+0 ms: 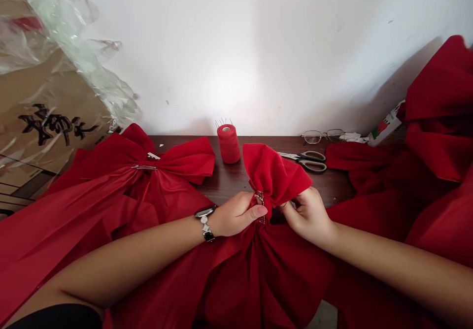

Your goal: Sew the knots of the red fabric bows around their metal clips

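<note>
A red fabric bow (pixel 271 171) is gathered at its middle, its long tails hanging towards me. My left hand (pixel 236 214) is closed round the gathered middle, thumb pressed on top beside a metal clip (pixel 259 199). At the bow's right side, my right hand (pixel 309 215) pinches the cloth with bent fingers, the tips partly hidden behind a fold. Whether a needle or thread is between those fingers cannot be seen. Just beyond the bow stands a spool of red thread (pixel 229 144) with several needles stuck in its top.
Scissors (pixel 308 160) and eyeglasses (pixel 322 136) lie on the dark table (pixel 236 181) near the white wall. Another red bow (pixel 177 161) with a metal clip lies at left, beside a cardboard box (pixel 48 87) under clear plastic. Red fabric (pixel 439 102) is heaped at right.
</note>
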The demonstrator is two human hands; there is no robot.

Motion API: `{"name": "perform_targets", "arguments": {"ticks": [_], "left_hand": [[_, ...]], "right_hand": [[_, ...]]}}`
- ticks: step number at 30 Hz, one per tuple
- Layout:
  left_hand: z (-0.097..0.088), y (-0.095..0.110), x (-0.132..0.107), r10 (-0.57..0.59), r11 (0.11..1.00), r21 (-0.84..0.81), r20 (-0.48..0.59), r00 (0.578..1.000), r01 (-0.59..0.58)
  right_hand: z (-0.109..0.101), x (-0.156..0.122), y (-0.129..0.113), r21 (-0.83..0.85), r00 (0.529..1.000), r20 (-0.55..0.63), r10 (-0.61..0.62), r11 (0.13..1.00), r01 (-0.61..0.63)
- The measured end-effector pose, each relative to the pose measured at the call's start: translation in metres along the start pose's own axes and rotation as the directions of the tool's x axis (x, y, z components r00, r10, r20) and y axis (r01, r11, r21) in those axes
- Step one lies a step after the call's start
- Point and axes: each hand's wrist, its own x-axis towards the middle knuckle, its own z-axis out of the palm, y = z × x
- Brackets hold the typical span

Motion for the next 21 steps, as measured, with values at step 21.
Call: {"name": "perform_targets", "arguments": {"ticks": [21], "left_hand": [[-0.006,0.0,0.004,0.035,0.999,0.03,-0.035,0.999,-0.034]], "right_hand": [[-0.014,0.012,-0.006,-0.159,0.988,0.09,-0.123,0.978,0.136]]}}
